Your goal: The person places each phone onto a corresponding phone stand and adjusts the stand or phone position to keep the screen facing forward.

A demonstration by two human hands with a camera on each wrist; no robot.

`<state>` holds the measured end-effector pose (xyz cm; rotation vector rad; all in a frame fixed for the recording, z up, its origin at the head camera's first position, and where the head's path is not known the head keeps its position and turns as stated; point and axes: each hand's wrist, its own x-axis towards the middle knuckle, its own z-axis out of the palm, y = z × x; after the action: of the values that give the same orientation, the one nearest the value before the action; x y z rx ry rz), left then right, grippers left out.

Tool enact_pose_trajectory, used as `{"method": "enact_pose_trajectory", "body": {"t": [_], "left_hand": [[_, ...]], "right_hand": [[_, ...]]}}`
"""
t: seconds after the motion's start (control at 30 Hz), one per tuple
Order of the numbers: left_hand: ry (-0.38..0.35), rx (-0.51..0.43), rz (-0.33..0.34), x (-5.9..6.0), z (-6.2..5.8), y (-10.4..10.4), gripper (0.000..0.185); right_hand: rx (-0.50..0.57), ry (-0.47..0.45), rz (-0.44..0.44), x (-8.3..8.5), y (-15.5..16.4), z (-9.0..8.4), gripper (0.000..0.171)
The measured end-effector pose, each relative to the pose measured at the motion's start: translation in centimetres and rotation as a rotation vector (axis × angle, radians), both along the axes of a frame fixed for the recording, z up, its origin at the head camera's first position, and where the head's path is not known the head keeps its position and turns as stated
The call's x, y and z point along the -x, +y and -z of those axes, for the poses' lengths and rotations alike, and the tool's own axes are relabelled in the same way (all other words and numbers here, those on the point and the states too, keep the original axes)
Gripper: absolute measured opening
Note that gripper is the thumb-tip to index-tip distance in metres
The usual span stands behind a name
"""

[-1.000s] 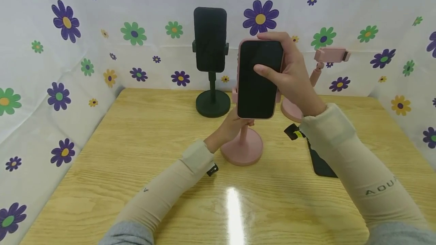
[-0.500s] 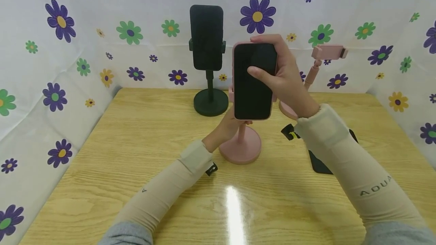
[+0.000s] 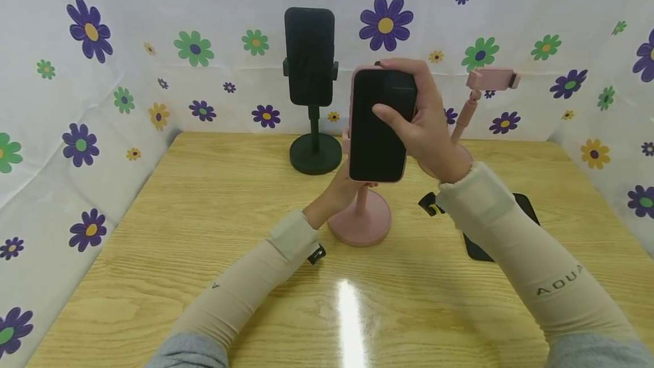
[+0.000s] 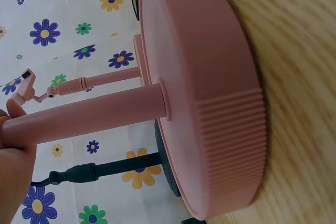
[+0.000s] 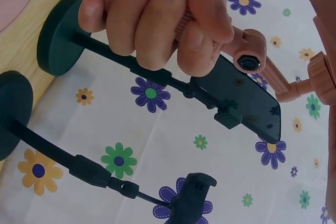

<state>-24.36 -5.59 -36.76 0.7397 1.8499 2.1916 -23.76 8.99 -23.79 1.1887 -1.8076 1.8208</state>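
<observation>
Left hand (image 3: 343, 191) half hidden behind pink-cased phone (image 3: 378, 125), stand clamp unseen

Bright, even light — glare streak on table (image 3: 352, 322).

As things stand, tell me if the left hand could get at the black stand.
Probably yes. The left hand grips the pink stand's pole, and the black stand sits just behind it on bare table, nothing between; it must let go first.

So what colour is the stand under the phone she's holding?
Pink: the stand has a pink pole and a round ribbed base. The left wrist view shows it best.
</observation>
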Motion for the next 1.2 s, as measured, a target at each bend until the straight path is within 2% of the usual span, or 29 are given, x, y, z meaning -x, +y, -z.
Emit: {"method": "enact_pose_trajectory", "body": {"t": [0.07,0.23,0.37,0.6,0.83,0.93,1.1,1.2], "left_hand": [[0.025,0.024,-0.004,0.0,0.0,-0.1,0.121],[0.120,0.075,-0.021,0.1,-0.1,-0.4,0.114],[0.153,0.123,-0.049,0.0,-0.2,-0.5,0.118],[0.185,0.087,-0.039,0.0,0.1,-0.4,0.118],[0.183,0.043,-0.013,0.0,0.3,-0.4,0.121],[0.196,0.046,-0.005,0.1,0.3,-0.3,0.120],[0.211,0.106,-0.024,0.1,0.3,-0.2,0.116],[0.217,0.114,-0.024,0.1,0.4,-0.2,0.117]], "right_hand": [[0.000,0.016,-0.011,-0.1,0.0,0.0,0.049],[-0.039,0.036,-0.014,-0.3,-0.1,-0.2,0.047],[-0.070,0.052,0.002,-0.3,-0.1,-0.2,0.046],[-0.123,0.076,0.036,-0.1,0.0,0.4,0.046],[-0.097,0.085,0.051,-0.1,0.1,1.0,0.045],[-0.109,0.053,0.060,-0.1,0.0,0.7,0.045],[-0.106,-0.082,0.055,0.5,-0.1,-0.1,0.042],[-0.097,-0.118,0.054,0.9,-0.1,-0.3,0.041]]}}
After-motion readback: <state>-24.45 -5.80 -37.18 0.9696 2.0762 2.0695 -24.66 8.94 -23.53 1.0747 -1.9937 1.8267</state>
